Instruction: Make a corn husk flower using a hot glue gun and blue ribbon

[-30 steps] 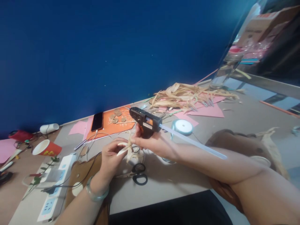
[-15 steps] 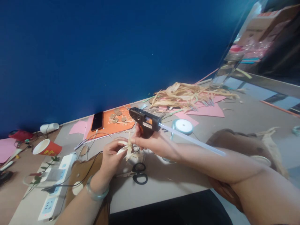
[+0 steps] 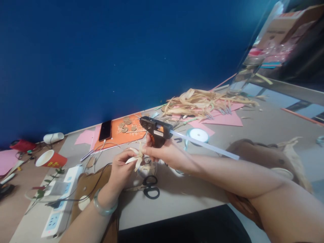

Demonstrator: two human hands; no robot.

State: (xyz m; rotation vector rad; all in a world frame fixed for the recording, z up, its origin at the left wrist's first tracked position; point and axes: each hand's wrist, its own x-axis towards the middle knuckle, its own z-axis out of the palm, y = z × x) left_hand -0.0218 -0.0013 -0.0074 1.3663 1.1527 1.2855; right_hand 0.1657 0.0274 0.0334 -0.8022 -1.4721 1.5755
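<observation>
My right hand (image 3: 165,154) grips a black and orange glue gun (image 3: 155,129) with a long clear glue stick (image 3: 205,145) sticking out of its back. The gun's nozzle points left and away. My left hand (image 3: 120,170), with a pale green bangle on the wrist, pinches a small flower made of pale husk strips (image 3: 137,157). The fingertips of my right hand also touch that husk flower. Both hands hover just above the grey table (image 3: 177,194).
Black scissors (image 3: 151,189) lie under my hands. A white ribbon spool (image 3: 198,135), a husk pile (image 3: 202,101) on pink paper, an orange sheet (image 3: 121,135) with a phone (image 3: 105,131), a red paper cup (image 3: 50,159) and a white power strip (image 3: 59,202) lie around.
The glue gun has tilted a little, its glue stick swinging up and away. Both hands stay together on the husk flower.
</observation>
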